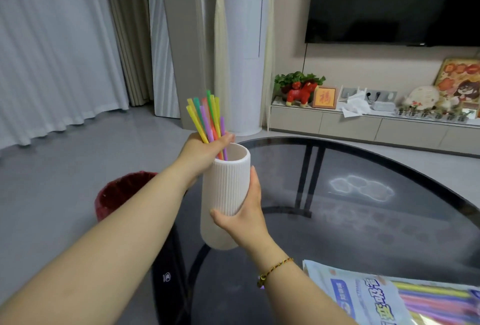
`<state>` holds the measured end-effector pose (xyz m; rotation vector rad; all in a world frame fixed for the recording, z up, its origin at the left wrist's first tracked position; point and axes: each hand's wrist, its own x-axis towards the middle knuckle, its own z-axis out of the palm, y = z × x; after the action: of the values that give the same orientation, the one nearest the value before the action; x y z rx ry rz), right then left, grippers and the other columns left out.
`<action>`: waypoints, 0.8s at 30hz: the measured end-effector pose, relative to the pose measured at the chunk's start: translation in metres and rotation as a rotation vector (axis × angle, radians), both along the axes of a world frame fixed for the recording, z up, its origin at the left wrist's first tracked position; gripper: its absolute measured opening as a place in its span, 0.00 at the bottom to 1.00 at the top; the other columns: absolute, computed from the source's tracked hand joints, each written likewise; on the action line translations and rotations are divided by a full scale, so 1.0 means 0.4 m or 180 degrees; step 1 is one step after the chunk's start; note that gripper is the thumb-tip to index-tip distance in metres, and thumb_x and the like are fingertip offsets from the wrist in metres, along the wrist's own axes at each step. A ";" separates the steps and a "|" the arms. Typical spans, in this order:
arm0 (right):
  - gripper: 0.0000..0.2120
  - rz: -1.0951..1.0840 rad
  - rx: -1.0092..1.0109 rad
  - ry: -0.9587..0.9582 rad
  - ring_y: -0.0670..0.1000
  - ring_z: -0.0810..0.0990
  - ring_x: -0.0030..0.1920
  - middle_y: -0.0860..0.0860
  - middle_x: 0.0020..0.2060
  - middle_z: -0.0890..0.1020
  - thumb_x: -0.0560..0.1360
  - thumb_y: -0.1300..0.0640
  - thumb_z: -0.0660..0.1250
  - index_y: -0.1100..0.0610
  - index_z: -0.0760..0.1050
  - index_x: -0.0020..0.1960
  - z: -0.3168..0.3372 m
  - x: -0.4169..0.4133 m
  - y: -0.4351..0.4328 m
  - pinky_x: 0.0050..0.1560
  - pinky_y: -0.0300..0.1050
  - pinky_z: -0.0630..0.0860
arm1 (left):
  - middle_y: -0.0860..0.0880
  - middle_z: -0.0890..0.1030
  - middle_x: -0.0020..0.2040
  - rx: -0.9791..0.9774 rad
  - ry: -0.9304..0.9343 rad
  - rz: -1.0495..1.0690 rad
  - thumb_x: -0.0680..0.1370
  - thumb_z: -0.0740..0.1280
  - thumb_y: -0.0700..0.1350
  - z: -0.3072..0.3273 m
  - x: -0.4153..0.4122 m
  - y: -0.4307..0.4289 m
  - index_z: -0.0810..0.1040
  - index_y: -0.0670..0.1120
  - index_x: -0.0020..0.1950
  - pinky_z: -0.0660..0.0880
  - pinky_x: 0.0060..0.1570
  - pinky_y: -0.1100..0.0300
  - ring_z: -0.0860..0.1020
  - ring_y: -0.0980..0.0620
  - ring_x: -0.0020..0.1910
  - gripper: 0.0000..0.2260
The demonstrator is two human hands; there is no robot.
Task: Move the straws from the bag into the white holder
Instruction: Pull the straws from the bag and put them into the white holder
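Head view: a person's two bare arms reach forward over a dark glass tabletop (363, 169) in a living room.
Left hand: the left hand (205, 149) is clenched around a bundle of coloured straws (207, 117), its fingers (226, 140) wrapped round their lower part at the holder's mouth.
Straws in hand: yellow, green, purple and orange ones fan upward above the fist; their lower ends dip past the rim into the holder.
Right hand: the right hand (244, 210) grasps the white holder (224, 195) from its right side, thumb across the front and palm against the ribbed wall.
White holder: a tall ribbed cylinder, tilted with its open mouth leaning to the right, held up near the tabletop's left edge; whether its base touches the glass I cannot tell.
Bracelet: a gold chain bracelet (275, 269) sits on the right wrist.
Bag: a printed plastic bag (363, 298) lies flat on the tabletop at lower right, well apart from the holder, with more coloured straws (436, 298) lying in it.
Bin: a dark red wastebasket (122, 192) stands on the floor left of the tabletop, partly behind the left forearm.
Background: a black television (389, 0) hangs on the wall above a low cabinet (363, 124) carrying ornaments.
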<state>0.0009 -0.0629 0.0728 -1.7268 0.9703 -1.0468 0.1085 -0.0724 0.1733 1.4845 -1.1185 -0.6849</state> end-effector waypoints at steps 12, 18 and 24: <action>0.53 0.0057 0.0070 0.0294 0.47 0.62 0.65 0.46 0.69 0.57 0.62 0.52 0.74 0.44 0.38 0.71 -0.013 0.032 0.035 0.66 0.51 0.67 | 0.55 0.79 0.44 -0.0066 0.0000 -0.0392 0.73 0.68 0.46 -0.037 0.067 0.046 0.77 0.55 0.44 0.72 0.44 0.63 0.77 0.57 0.45 0.04; 0.52 -0.0027 0.0052 0.0803 0.53 0.56 0.71 0.49 0.72 0.56 0.64 0.48 0.72 0.49 0.38 0.73 -0.008 0.004 0.049 0.72 0.59 0.55 | 0.56 0.77 0.47 -0.0161 0.0073 -0.0430 0.73 0.67 0.46 -0.054 0.061 0.066 0.73 0.54 0.51 0.67 0.54 0.59 0.75 0.51 0.53 0.08; 0.36 -0.0221 -0.0087 0.1097 0.53 0.53 0.73 0.52 0.74 0.55 0.72 0.58 0.62 0.54 0.45 0.73 0.018 -0.072 0.053 0.74 0.53 0.50 | 0.50 0.73 0.60 -0.0206 -0.0021 -0.0300 0.73 0.66 0.50 -0.088 0.066 0.099 0.71 0.57 0.51 0.65 0.56 0.59 0.70 0.52 0.60 0.08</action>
<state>-0.0279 -0.0416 0.0798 -1.9480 1.2419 -0.8220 0.1349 -0.0327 0.1381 1.3872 -1.2109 -0.7026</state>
